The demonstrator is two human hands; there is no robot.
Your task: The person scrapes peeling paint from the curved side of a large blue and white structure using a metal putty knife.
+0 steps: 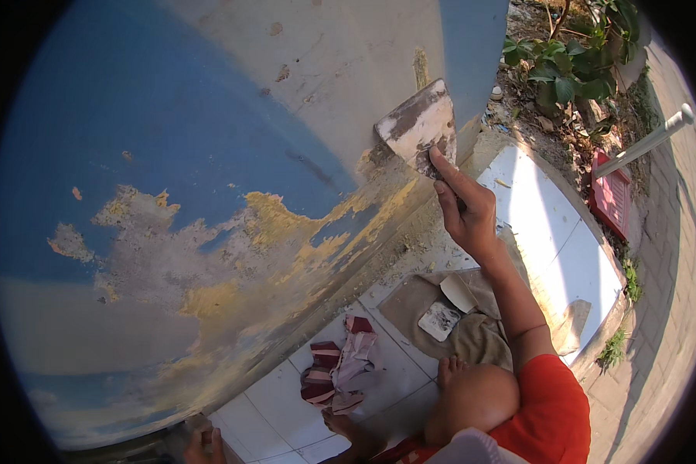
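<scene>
My right hand (472, 205) grips a wide-bladed scraper (421, 124), its fingers pressed on the blade near the handle end. Pale residue and dark stains cover the blade, which lies against the painted wall (209, 100) near its right end. Below it, paint has peeled in a long band, baring yellow and grey patches (216, 301). At the lower left edge, partly cut off, my left hand (203, 447) is near the wall's foot with its fingers curled in; what they hold, if anything, is too unclear to make out.
A crumpled maroon-and-pink cloth (344, 367) lies on the white tiles (259, 421). Beside my bent leg, a brown cloth (410, 301) carries a stained white tray (439, 321). Scrapings line the wall's base. A red dustpan (612, 197) with a pale handle and leafy plants (564, 69) are at the right.
</scene>
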